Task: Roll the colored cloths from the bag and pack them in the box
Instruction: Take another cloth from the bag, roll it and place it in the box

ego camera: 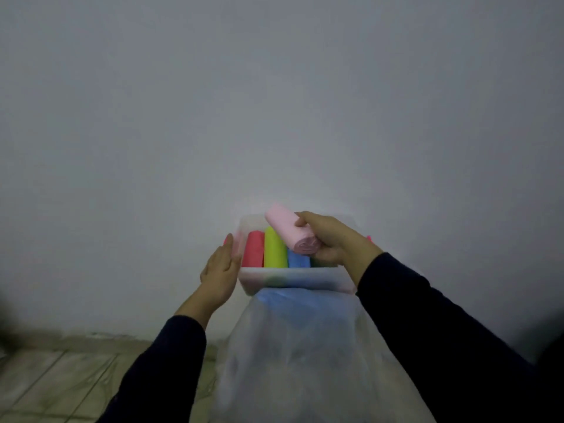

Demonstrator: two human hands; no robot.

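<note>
The right hand (331, 239), in a dark sleeve, gripped a rolled pale pink cloth (291, 230), fingers curled over the top & thumb under the near end. The roll's long axis ran diagonally: its spiral end faced the viewer, low & to the right, while the far end tilted up & away to the left. It was held just above the box (293, 277), over the right part of the row, not yet among the others. The left hand (220, 271), also dark-sleeved, was flat w/ fingers straight & together, palm against the box's left outer wall. The box was translucent white plastic, rectangular, open at the top, its long side across the view. Inside lay rolled cloths side by side, long axes pointing away from the viewer: a red roll (254, 248) at left, a lime green roll (274, 250) next to it, touching, then a blue roll (297, 258) partly under the pink one. A sliver of darker green showed right of the blue, mostly hidden by the right hand; can't tell how much room was left there. Small pink-red bits showed at the box's outer left & right edges; unclear what they were. Nearer the viewer, touching the box's front wall, was a clear plastic bag (305, 355), blurred, w/ a blue cloth (293, 303) visible through its top. Behind the box rose a plain grey-white wall (274, 102), close to its far edge. At lower left was a tiled floor (52, 380).
</note>
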